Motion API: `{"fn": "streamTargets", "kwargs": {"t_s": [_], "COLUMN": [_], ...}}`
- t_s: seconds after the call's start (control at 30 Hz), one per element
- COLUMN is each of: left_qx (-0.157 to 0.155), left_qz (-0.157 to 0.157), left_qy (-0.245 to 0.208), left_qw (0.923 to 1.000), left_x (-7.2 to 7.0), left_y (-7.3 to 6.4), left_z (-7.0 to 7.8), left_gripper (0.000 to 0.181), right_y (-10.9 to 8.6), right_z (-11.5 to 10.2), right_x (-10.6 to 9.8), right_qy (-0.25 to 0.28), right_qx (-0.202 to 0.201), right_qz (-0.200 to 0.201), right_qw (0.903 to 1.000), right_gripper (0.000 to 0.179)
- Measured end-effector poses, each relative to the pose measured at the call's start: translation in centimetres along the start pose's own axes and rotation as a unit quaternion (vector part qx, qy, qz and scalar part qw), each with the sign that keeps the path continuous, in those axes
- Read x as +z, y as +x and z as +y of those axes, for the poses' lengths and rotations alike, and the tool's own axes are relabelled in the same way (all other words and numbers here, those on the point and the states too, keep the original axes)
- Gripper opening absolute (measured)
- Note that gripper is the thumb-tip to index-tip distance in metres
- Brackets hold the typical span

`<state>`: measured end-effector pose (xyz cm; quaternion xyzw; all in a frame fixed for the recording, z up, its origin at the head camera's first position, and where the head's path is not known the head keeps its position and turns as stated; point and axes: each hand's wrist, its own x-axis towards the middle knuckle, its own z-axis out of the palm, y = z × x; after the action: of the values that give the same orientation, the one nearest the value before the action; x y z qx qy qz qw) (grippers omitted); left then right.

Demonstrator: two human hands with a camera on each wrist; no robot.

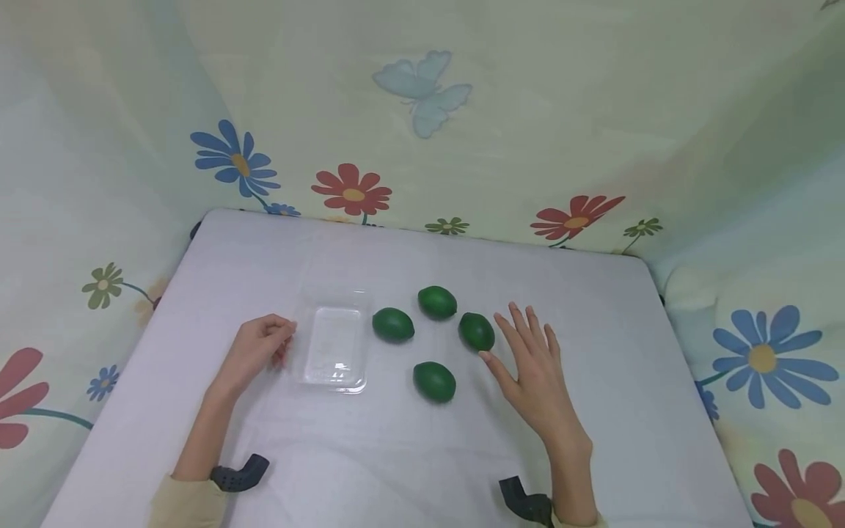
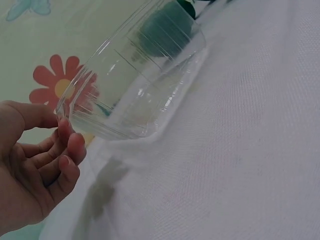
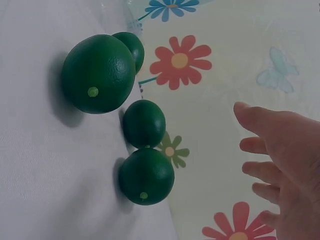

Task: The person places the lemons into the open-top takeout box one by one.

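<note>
A clear plastic box stands on the white table, left of several dark green limes. My left hand is at its left side; in the left wrist view the thumb and forefinger pinch the box's rim. My right hand hovers with spread fingers beside the rightmost lime, holding nothing. Another lime lies close to the box, one lime farther back and one lime nearer the front. The right wrist view shows the right hand apart from the limes.
A white cloth covers the table. Behind and at both sides hangs a curtain printed with flowers and a butterfly. Dark wrist mounts sit on both forearms.
</note>
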<state>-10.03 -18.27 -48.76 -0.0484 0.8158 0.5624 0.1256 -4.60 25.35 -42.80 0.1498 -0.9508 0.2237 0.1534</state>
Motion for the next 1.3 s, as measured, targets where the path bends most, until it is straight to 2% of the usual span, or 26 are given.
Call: {"fn": "streamTargets", "kwargs": {"t_s": [0.17,0.27,0.37,0.53,0.67,0.93,1.3], "left_qx": [-0.001,-0.005,-0.008,-0.007,-0.005,-0.004,-0.001], "left_qz": [0.008,0.011,0.010,0.010,0.011,0.016,0.019], "left_qy": [0.008,0.007,-0.001,-0.007,-0.004,-0.019,-0.026], "left_qw": [0.9999,0.9999,0.9999,0.9999,0.9999,0.9997,0.9995], "left_x": [-0.2,-0.2,-0.3,-0.3,-0.3,-0.3,-0.2], "left_y": [-0.3,-0.4,-0.5,-0.8,-0.7,-0.7,-0.5], "left_z": [0.3,0.4,0.3,0.3,0.3,0.0,-0.3], "left_gripper": [0.038,0.038,0.038,0.038,0.037,0.039,0.040], "right_y": [-0.1,-0.3,-0.3,-0.5,-0.8,-0.8,-0.7], "right_z": [-0.8,-1.4,-2.0,-3.2,-4.1,-4.8,-4.8], "right_x": [0.4,1.2,2.3,4.3,5.6,6.1,6.2], "right_qy": [0.063,0.103,0.118,0.088,0.062,0.041,0.039], "right_qx": [-0.017,-0.034,-0.035,-0.021,-0.039,-0.044,-0.045], "right_qz": [-0.020,-0.048,-0.082,-0.142,-0.161,-0.162,-0.160], "right_qw": [0.9977,0.9929,0.9890,0.9857,0.9842,0.9850,0.9853], "right_gripper": [0.061,0.061,0.061,0.067,0.067,0.054,0.052]}}
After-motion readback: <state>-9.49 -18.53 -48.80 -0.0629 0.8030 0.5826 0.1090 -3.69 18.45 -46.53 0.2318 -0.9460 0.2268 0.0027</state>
